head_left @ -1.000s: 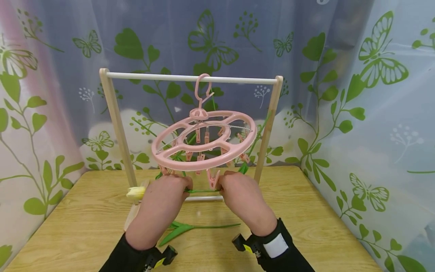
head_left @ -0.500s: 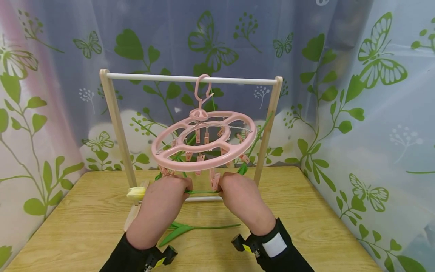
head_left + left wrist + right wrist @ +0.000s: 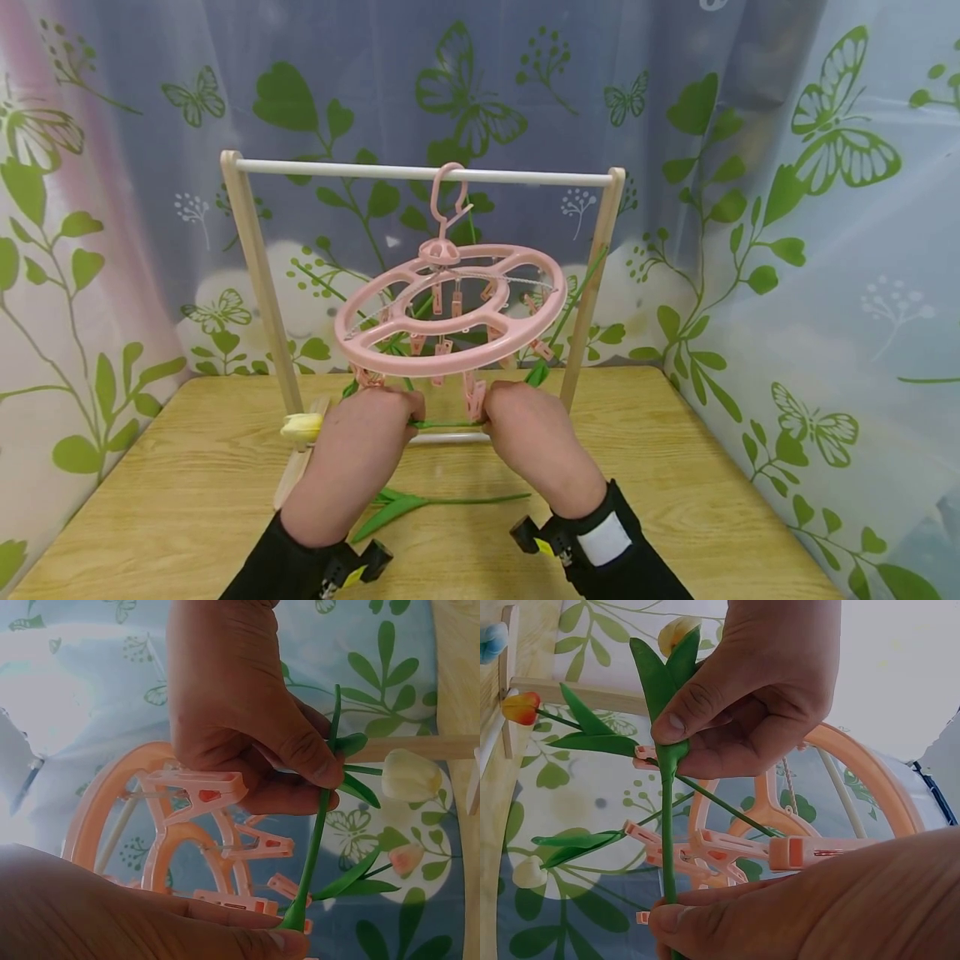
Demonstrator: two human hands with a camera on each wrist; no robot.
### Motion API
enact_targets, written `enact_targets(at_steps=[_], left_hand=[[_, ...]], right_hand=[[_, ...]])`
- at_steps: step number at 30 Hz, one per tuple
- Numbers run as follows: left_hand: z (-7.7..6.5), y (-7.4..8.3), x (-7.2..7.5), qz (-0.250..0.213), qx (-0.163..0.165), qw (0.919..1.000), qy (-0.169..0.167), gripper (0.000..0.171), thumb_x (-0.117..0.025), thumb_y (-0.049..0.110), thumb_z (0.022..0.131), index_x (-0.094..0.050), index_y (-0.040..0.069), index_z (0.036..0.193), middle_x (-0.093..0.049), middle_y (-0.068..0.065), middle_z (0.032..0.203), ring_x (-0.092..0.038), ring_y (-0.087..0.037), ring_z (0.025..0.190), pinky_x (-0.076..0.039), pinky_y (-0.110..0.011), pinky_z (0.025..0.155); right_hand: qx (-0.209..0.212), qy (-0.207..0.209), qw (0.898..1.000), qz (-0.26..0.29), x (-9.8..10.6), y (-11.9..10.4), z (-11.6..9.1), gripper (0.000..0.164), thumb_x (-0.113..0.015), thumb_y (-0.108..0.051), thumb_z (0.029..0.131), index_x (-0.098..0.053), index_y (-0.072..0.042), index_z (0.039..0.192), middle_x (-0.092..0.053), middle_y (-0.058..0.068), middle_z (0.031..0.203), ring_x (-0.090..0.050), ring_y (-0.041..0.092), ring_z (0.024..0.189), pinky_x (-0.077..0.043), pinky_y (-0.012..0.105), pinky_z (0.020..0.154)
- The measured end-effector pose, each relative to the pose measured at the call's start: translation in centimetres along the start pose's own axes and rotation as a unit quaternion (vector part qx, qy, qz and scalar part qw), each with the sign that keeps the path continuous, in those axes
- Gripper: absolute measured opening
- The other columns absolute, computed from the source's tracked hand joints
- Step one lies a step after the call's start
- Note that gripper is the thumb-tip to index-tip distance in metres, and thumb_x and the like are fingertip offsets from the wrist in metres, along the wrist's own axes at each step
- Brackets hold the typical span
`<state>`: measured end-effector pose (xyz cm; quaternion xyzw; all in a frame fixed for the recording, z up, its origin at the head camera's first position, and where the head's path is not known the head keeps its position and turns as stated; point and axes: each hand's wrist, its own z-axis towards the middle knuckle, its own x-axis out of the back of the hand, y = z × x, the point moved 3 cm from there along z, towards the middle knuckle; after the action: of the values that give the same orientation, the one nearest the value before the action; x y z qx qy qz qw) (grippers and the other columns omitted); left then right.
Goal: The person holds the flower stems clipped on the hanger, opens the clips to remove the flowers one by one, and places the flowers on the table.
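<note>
My left hand (image 3: pixel 371 425) pinches a yellow tulip (image 3: pixel 302 427) where its leaves meet the stem. The blossom juts out left of that hand. My right hand (image 3: pixel 532 429) pinches the same green stem (image 3: pixel 311 851) near its free end, so the stem runs level between both hands. Above them a round pink clip hanger (image 3: pixel 450 363) hangs by its hook. One of its pink clips (image 3: pixel 474 396) dangles right beside the right fingers, over the stem. In the right wrist view, left thumb and fingers hold the leaf base, with two leaves (image 3: pixel 652 679) standing up.
The hanger hooks onto a white rod (image 3: pixel 337 170) of a wooden stand (image 3: pixel 262 283). Orange (image 3: pixel 521 708), white (image 3: pixel 529 872) and pink (image 3: pixel 406 859) tulips hang around the hanger. Another green stem with leaves (image 3: pixel 397 508) lies on the table (image 3: pixel 675 517) in front.
The clip beside the right hand has turned from showing spread legs to a narrower side, and it has shifted slightly right. Both hands stay almost in place on the stem.
</note>
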<state>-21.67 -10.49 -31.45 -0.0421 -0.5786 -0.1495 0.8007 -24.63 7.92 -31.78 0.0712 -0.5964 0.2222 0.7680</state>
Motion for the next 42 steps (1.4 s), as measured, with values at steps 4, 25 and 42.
enact_targets(at_steps=[4, 25, 42], left_hand=[[0.0, 0.0, -0.1, -0.002, 0.002, 1.0, -0.004, 0.009, -0.087, 0.018, 0.095, -0.079, 0.022, 0.094, -0.069, 0.006, 0.079, -0.052, -0.013, 0.063, -0.042, -0.031, 0.06], [0.0, -0.2, -0.6, -0.001, 0.0, 0.9997, -0.023, 0.012, -0.086, 0.017, 0.095, -0.076, 0.022, 0.091, -0.067, 0.005, 0.077, -0.052, -0.014, 0.062, -0.04, -0.03, 0.059], [0.1, -0.5, -1.2, -0.011, -0.012, 0.9995, -0.027, 0.013, -0.083, 0.017, 0.097, -0.074, 0.023, 0.091, -0.06, 0.007, 0.071, -0.049, -0.014, 0.06, -0.035, -0.029, 0.06]], right_hand=[[0.002, 0.0, 1.0, 0.003, -0.1, 0.0, 0.0, 0.011, -0.086, -0.015, 0.096, -0.078, -0.015, 0.089, -0.072, -0.005, 0.08, -0.059, 0.008, 0.067, -0.052, 0.032, 0.061], [0.03, 0.029, 0.999, -0.004, -1.0, 0.2, 0.0, 0.014, -0.086, -0.01, 0.094, -0.076, -0.015, 0.087, -0.075, -0.003, 0.081, -0.065, 0.01, 0.069, -0.056, 0.033, 0.063], [0.039, 0.028, 0.999, -0.021, -1.4, 0.2, 0.3, 0.014, -0.087, -0.01, 0.093, -0.076, -0.015, 0.087, -0.075, -0.002, 0.079, -0.07, 0.014, 0.07, -0.059, 0.038, 0.063]])
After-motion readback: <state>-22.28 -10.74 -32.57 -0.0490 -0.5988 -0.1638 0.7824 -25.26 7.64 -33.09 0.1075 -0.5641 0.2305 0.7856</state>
